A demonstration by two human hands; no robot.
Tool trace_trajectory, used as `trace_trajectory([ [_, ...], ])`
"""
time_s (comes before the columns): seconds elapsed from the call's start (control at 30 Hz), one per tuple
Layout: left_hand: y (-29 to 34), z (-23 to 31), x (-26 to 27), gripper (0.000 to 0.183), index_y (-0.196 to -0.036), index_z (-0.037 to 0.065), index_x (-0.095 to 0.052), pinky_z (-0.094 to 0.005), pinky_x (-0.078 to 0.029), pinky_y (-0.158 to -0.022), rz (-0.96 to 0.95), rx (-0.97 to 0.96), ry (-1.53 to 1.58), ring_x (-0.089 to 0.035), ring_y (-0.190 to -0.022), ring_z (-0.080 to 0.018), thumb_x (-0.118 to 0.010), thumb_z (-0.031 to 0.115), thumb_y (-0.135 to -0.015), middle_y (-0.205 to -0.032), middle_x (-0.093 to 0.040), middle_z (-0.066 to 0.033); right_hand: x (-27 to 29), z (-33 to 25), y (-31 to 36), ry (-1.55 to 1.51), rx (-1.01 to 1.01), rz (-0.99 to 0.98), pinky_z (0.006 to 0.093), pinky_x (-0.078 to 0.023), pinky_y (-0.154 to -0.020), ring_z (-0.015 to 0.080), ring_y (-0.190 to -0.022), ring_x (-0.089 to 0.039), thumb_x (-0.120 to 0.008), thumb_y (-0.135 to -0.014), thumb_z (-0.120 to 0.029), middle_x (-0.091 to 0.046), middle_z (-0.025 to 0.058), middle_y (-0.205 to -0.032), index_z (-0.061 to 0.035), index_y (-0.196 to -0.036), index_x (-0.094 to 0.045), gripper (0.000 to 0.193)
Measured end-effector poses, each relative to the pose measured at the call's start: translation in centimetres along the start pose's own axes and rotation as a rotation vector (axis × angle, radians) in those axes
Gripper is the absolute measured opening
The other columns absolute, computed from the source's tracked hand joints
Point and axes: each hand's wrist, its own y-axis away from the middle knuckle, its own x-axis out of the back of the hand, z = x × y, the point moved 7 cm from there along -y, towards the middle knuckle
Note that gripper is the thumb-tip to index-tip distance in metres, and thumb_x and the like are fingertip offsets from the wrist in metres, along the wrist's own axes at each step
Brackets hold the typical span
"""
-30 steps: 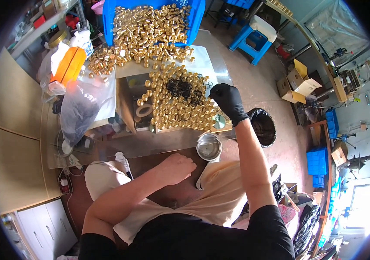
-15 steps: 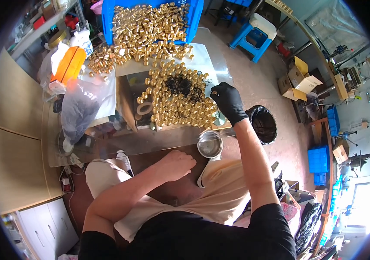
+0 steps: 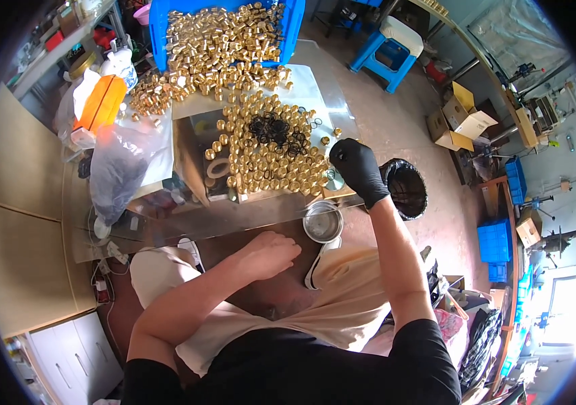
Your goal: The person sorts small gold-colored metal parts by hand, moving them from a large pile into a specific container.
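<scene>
Small gold-coloured metal cylinders [image 3: 254,181] cover the worktop [image 3: 166,223] left of my black-gloved right hand [image 3: 357,169], fingers [image 3: 342,148] curled, contents hidden, forearm [image 3: 396,250] outstretched; my bare left hand [image 3: 271,255] hangs loosely curled, grip unclear.

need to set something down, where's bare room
Bare: the glass tabletop between the gold pieces and near edge; the right part of the white sheet, beside them. Crowded: the middle, with gold pieces and black rings; the back, by the blue crate.

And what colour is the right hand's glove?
The glove is black, showing best in the head view.
</scene>
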Motion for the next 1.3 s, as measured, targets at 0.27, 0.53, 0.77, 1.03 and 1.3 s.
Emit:
trace_trajectory([
  [0.27, -0.2, -0.2, -0.6, 0.016, -0.089, 0.007, -0.062, -0.0452, -0.052, -0.081, -0.042, 0.016, -0.038, -0.065, -0.091, -0.0332, -0.071, 0.019, -0.084, -0.089, -0.066, -0.0104, -0.3, -2.2, -0.8, -0.194, -0.143, -0.008, 0.0392, -0.055, -0.072, 0.0323, -0.078, -0.071, -0.073, -0.080, -0.017, -0.072, 0.0136, -0.085, -0.0067, -0.090, -0.071, 0.014],
  [0.53, -0.1, 0.0, -0.3, 0.017, -0.092, 0.007, -0.063, -0.0452, -0.051, -0.083, -0.049, 0.016, -0.023, -0.065, -0.094, -0.0323, -0.071, 0.020, -0.084, -0.091, -0.066, -0.0105, 0.3, 1.3, -1.5, -0.090, -0.187, 0.022, 0.0381, -0.055, -0.071, 0.0324, -0.077, -0.071, -0.076, -0.076, -0.018, -0.073, 0.0149, -0.084, -0.0045, -0.090, -0.073, 0.019],
  [0.77, 0.1, -0.2, -0.1, 0.015, -0.086, 0.006, -0.065, -0.0453, -0.053, -0.078, -0.011, 0.028, -0.012, -0.067, -0.090, -0.0337, -0.073, 0.017, -0.081, -0.087, -0.068, -0.0124, 0.9, 0.2, -0.9, -0.088, -0.104, 0.100, 0.0404, -0.055, -0.072, 0.0324, -0.079, -0.070, -0.074, -0.078, -0.014, -0.070, 0.0143, -0.085, -0.0071, -0.087, -0.073, 0.011],
  [1.03, 0.1, -0.4, -0.8, 0.015, -0.089, 0.006, -0.062, -0.0457, -0.052, -0.082, -0.023, 0.013, -0.014, -0.065, -0.091, -0.0337, -0.070, 0.018, -0.084, -0.089, -0.065, -0.0113, 0.0, -0.7, -1.1, 0.321, 0.031, 0.078, 0.0432, -0.054, -0.073, 0.0341, -0.081, -0.066, -0.076, -0.077, -0.016, -0.066, 0.0134, -0.088, -0.0071, -0.087, -0.072, 0.014],
  [1.3, 0.1, -0.8, -1.0, 0.016, -0.088, 0.006, -0.062, -0.0460, -0.052, -0.079, -0.047, 0.039, -0.016, -0.065, -0.091, -0.0342, -0.072, 0.018, -0.082, -0.090, -0.066, -0.0115, 3.0, 2.1, 0.1, 0.044, -0.158, 0.115, 0.0400, -0.055, -0.075, 0.0339, -0.084, -0.070, -0.077, -0.077, -0.017, -0.071, 0.0163, -0.093, -0.0042, -0.096, -0.074, 0.023],
])
